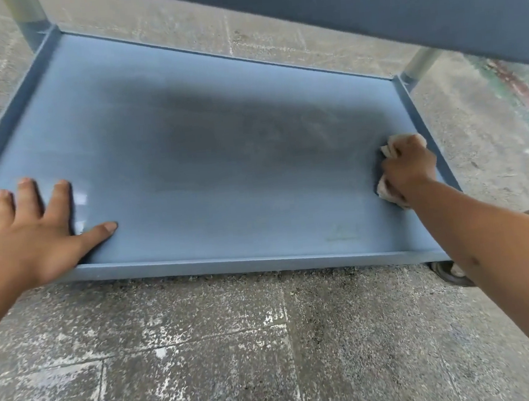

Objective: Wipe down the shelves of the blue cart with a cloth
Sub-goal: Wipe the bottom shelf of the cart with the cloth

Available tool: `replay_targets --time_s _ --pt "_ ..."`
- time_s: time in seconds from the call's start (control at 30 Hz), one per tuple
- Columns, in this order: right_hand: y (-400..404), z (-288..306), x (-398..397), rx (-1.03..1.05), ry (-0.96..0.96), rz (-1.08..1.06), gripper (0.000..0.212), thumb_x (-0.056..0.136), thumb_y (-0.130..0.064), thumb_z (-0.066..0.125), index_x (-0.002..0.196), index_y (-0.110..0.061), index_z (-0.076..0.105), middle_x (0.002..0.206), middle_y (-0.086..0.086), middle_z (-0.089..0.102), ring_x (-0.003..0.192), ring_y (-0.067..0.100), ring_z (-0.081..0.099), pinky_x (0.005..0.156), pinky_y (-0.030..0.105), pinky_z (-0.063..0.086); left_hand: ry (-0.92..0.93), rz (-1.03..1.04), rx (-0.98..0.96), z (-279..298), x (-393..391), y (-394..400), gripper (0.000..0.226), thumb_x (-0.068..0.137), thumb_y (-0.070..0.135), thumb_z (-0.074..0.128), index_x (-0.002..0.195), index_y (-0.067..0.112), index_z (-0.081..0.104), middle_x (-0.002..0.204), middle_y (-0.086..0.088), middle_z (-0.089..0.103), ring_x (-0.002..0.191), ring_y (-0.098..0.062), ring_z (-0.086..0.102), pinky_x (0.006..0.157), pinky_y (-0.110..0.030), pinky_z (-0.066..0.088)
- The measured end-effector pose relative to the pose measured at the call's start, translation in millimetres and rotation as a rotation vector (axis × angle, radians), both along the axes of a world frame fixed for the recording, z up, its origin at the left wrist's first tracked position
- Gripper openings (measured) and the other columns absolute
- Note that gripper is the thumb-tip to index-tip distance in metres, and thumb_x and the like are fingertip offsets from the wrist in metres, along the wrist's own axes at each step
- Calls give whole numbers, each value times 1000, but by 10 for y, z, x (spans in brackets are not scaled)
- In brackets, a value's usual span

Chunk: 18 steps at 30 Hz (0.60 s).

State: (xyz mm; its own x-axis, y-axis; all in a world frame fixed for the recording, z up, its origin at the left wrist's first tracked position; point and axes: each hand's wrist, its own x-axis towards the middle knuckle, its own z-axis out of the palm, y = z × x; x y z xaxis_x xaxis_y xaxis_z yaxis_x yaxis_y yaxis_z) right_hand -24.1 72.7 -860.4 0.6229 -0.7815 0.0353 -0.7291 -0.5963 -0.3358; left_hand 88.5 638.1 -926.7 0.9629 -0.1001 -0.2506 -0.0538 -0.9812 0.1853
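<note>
The blue cart's bottom shelf fills the middle of the head view, a shallow tray with raised rims and a dark smudged patch across its centre. My right hand presses a crumpled beige cloth onto the shelf near the right rim. My left hand lies flat on the shelf's near-left corner, fingers spread, holding nothing. The underside of the shelf above crosses the top right.
Speckled grey concrete floor lies all around the cart. A black caster wheel shows under the near-right corner. Grey upright posts stand at the far-left corner and the far-right corner.
</note>
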Motion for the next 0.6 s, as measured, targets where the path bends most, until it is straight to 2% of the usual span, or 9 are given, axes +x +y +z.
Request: replay_targets --time_s 0.07,0.13,0.23,0.3,0.37,0.43,0.5,0.57,0.6 --pt "188 62 153 -18 -51 19 21 81 -16 60 102 -14 62 101 14 61 102 37 59 73 28 36 -9 -4 55 41 -17 5 110 51 105 21 142 44 3 159 -7 5 144 -40 7 113 -64 16" --pt "534 90 379 24 -147 81 30 80 -20 61 110 -16 60 102 7 62 95 27 58 70 20 33 3 -14 59 122 4 -14 112 48 106 14 142 47 -6 161 0 -5 147 -33 -3 114 -64 12" --pt "1378 98 859 145 -319 318 20 77 -13 60 95 -22 56 88 -3 58 78 15 52 53 11 29 68 1 136 173 -62 -41 113 47 105 6 143 48 -15 161 7 -17 148 -23 -13 112 -68 8" --pt "2084 86 1227 186 -355 509 21 76 -8 59 82 -24 48 86 -2 54 77 17 51 54 15 27 85 3 188 244 -95 -36 112 51 103 5 145 46 -18 161 7 -22 148 -22 -16 110 -69 6" --pt "2671 66 1524 248 -363 654 26 76 -4 57 82 -25 42 92 4 55 84 23 55 57 17 26 121 -7 187 319 -132 -121 111 54 101 5 146 45 -20 160 5 -25 148 -23 -18 110 -69 5" --pt "3175 3 1806 221 -318 767 24 77 -1 54 93 -19 49 110 11 57 103 29 56 66 23 30 136 -27 185 321 -191 -195 110 56 99 5 146 43 -21 160 4 -26 148 -23 -19 111 -68 6" --pt "3661 -63 2064 127 -174 886 36 82 -6 53 118 -13 54 138 14 44 127 34 41 88 30 40 129 -21 189 369 -194 -193 109 57 98 6 147 42 -20 160 3 -26 148 -23 -19 111 -68 5" --pt "4015 -172 2177 -84 9 1030 54 89 -30 52 141 -21 42 157 12 23 144 35 17 112 45 25 134 -23 186 404 -183 -189 108 58 97 6 147 42 -20 160 3 -27 147 -24 -20 110 -68 4" --pt "4122 -223 2208 -207 73 1086 59 91 -44 48 146 -27 37 161 8 18 147 32 9 115 51 17 130 -23 187 412 -173 -168 108 58 97 6 147 41 -20 160 3 -27 147 -24 -20 110 -68 4"
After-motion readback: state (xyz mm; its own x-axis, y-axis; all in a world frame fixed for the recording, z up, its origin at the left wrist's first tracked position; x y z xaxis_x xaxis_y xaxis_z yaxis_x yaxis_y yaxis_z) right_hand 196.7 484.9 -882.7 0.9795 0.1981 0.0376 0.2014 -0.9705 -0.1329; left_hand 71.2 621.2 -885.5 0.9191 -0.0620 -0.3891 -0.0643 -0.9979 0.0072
